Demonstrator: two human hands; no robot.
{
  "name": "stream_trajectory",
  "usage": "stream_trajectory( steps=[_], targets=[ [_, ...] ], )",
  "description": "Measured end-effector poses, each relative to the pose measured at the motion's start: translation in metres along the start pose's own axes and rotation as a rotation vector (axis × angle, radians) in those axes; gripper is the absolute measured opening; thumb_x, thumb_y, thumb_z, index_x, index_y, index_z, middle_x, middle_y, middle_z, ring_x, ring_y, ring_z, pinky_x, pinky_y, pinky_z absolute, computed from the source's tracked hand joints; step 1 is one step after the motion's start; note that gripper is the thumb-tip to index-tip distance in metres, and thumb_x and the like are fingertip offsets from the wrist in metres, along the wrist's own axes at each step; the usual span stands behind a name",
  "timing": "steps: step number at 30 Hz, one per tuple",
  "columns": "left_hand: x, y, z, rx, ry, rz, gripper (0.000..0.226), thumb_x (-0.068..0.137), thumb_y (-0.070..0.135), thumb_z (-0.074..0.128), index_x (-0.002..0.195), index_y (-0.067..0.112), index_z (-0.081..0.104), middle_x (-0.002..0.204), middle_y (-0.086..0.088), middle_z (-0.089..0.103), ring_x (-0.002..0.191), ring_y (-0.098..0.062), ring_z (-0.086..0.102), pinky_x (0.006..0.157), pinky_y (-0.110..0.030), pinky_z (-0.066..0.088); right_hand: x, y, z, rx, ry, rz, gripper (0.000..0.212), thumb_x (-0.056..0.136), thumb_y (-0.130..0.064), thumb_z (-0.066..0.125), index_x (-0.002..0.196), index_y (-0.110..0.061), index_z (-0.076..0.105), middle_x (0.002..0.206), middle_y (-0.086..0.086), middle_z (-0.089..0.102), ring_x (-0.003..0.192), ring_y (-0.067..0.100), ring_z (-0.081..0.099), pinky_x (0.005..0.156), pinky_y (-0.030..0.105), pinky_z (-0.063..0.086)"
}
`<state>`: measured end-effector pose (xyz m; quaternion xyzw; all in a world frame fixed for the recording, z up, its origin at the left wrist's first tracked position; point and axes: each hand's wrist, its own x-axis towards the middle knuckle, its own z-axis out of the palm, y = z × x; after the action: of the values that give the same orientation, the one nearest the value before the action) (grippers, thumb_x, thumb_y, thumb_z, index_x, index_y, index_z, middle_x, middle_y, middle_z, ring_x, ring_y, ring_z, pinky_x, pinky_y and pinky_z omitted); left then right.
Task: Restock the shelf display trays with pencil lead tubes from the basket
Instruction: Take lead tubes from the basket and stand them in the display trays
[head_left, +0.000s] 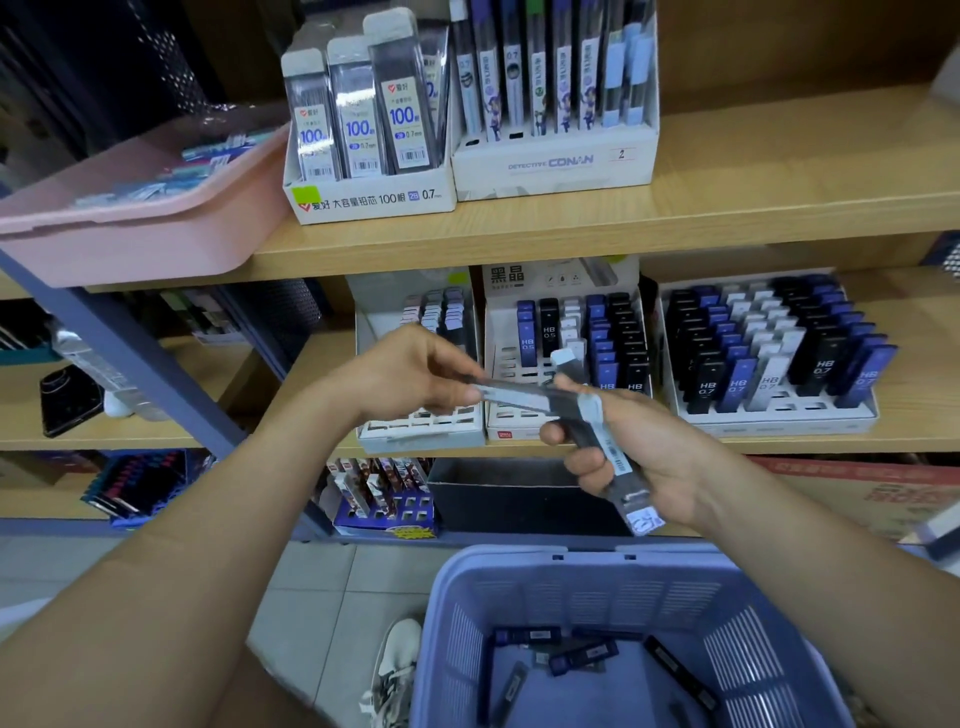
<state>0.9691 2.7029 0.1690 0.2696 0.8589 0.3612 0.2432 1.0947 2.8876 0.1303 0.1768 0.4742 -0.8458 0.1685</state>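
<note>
Above one basket (571, 582), left hand (410, 374) pinches one lead tube (519, 395); right hand (649, 457) grips other tubes (618, 462), count unclear.

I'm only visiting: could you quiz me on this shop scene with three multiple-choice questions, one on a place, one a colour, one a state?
1. Where is the basket? A on a hook; B low, nearest the camera; C on a counter.
2. The bin on the upper shelf is: A pink; B green; C yellow.
3. The right hand is: A empty; B in the basket; C gripping lead tubes.
Answers: B, it fills the view's bottom; A, pink walls; C, fingers curl round the tubes.
</note>
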Motion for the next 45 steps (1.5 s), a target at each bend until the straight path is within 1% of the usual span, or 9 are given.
stream_trajectory(
  steps=[7,11,18,21,25,30,34,37,45],
  targets=[
    [-0.005,-0.008,0.014,-0.024,-0.31,-0.172,0.004,0.094,0.013,0.056,0.093,0.013,0.06,0.083,-0.01,0.072,0.067,-0.016,0.069,0.063,-0.024,0.057,0.002,-0.004,-0.002,0.13,0.116,-0.121,0.026,0.095,-0.026,0.058,0.11,-0.007,0.069,0.094,0.009,0.071,0.049,0.01,0.047,0.033,0.015,0.032],
    [-0.007,0.001,0.031,-0.058,-0.402,-0.179,0.009,0.1,0.02,0.047,0.098,0.014,0.053,0.09,-0.018,0.071,0.069,-0.018,0.07,0.063,-0.024,0.056,0.002,-0.005,-0.001,0.193,0.123,-0.121,0.01,0.093,-0.015,0.056,0.098,-0.008,0.061,0.106,0.01,0.074,0.052,0.01,0.053,0.032,0.014,0.032],
    [-0.012,0.012,0.059,-0.071,-0.488,-0.157,0.018,0.099,0.029,0.046,0.097,0.012,0.051,0.102,-0.023,0.069,0.074,-0.017,0.069,0.069,-0.023,0.057,0.01,0.005,-0.001,-0.087,0.256,-0.245,0.016,0.084,-0.005,0.072,0.095,-0.011,0.062,0.063,-0.004,0.064,0.051,0.01,0.043,0.034,0.018,0.033],
    [-0.009,0.017,0.05,-0.045,-0.321,-0.123,0.02,0.095,0.035,0.051,0.094,0.016,0.056,0.093,-0.011,0.07,0.076,-0.017,0.068,0.073,-0.027,0.057,0.012,0.005,0.0,-0.204,0.252,-0.29,0.021,0.082,-0.005,0.075,0.096,-0.012,0.061,0.064,-0.003,0.061,0.049,0.01,0.042,0.037,0.021,0.034],
    [-0.008,0.016,0.027,-0.297,-0.005,-0.072,0.024,0.089,0.022,0.063,0.112,0.013,0.06,0.079,-0.004,0.064,0.066,-0.013,0.06,0.065,-0.025,0.058,0.01,0.012,0.007,-0.364,0.152,-0.252,0.03,0.084,-0.002,0.073,0.109,-0.011,0.059,0.062,-0.002,0.057,0.046,0.01,0.042,0.038,0.021,0.033],
    [-0.013,0.01,0.003,-0.251,0.166,0.024,0.013,0.084,0.004,0.067,0.096,0.007,0.069,0.069,-0.003,0.071,0.063,-0.014,0.066,0.064,-0.023,0.058,0.013,0.015,0.013,-0.329,0.2,-0.174,0.018,0.089,-0.018,0.071,0.103,-0.014,0.059,0.075,0.003,0.065,0.044,0.01,0.041,0.037,0.02,0.032],
    [-0.013,-0.015,-0.022,0.136,0.473,0.029,0.014,0.086,0.012,0.069,0.1,0.012,0.072,0.077,-0.003,0.072,0.072,-0.016,0.07,0.077,-0.036,0.059,0.016,0.01,0.006,-0.131,0.317,-0.086,0.006,0.093,-0.016,0.055,0.096,-0.01,0.057,0.076,0.008,0.059,0.042,0.012,0.035,0.036,0.018,0.027],
    [-0.014,-0.026,-0.023,0.378,0.525,0.044,0.014,0.086,0.019,0.069,0.1,0.016,0.073,0.084,-0.004,0.072,0.077,-0.016,0.068,0.083,-0.036,0.056,0.017,0.01,0.005,-0.046,0.312,-0.063,0.006,0.092,-0.013,0.05,0.09,-0.01,0.055,0.072,0.006,0.053,0.045,0.012,0.035,0.036,0.019,0.028],
    [-0.008,-0.044,-0.02,0.489,0.506,0.051,0.02,0.085,0.029,0.07,0.105,0.024,0.072,0.104,0.0,0.072,0.093,-0.013,0.065,0.088,-0.034,0.053,0.02,0.016,0.007,-0.019,0.233,-0.073,0.005,0.097,-0.009,0.053,0.1,-0.006,0.056,0.067,0.009,0.052,0.048,0.015,0.041,0.04,0.023,0.035]
  ],
)
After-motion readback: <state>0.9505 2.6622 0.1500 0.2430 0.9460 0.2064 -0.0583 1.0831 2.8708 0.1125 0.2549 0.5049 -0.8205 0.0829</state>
